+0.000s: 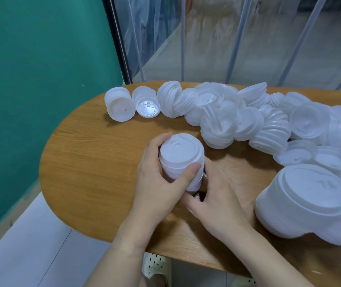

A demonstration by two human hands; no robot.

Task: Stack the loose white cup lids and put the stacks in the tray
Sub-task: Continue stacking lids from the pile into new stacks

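A short upright stack of white cup lids [181, 156] stands on the wooden table [95, 154], near its middle. My left hand [161, 179] grips this stack, fingers round its far left side and thumb across its front. My right hand [217, 199] lies at the stack's lower right side, its fingertips hidden behind the stack. Several loose lids and fallen stacks [223, 119] lie in a heap across the back and right of the table. No tray is in view.
A taller lid stack [308, 199] stands at the right front edge. Two lid stacks lie on their sides at the back left [120, 107]. A green wall is to the left, clear plastic curtains hang behind the table, and a slippered foot shows below the table's front edge.
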